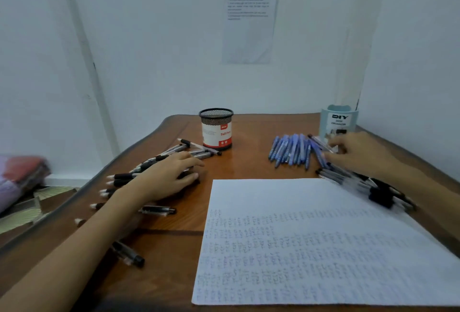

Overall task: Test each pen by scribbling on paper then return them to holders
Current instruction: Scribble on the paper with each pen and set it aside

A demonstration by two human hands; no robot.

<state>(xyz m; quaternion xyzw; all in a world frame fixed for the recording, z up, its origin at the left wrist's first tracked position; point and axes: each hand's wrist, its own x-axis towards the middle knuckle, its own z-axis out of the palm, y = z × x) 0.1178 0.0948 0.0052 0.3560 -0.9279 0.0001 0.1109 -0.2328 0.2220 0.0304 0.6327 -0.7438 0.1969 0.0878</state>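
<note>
Item: loose ballpoint pens in 3 groups on a brown wooden table (249, 162), with 2 holders standing empty as far as can be seen.

Handling (judged, not tested): light, stiff, smooth plastic barrels that are likely to roll, so they are best pinched at the rubber grip section. Clear-barrelled pens with black grips (124, 176) lie fanned at the left under the left hand (171, 174), whose straight, spread fingers rest on them. Slim blue pens (291, 150) lie side by side at the far right, and dark-capped clear pens (373, 187) lie beside the white scribble-covered paper sheet (311, 237). The right hand (358, 152) curls its fingers among these pens, but blur hides whether it holds 1. The black mesh cup holder (216, 128) stands far centre and the pale blue desk organiser (339, 120) far right.
</note>
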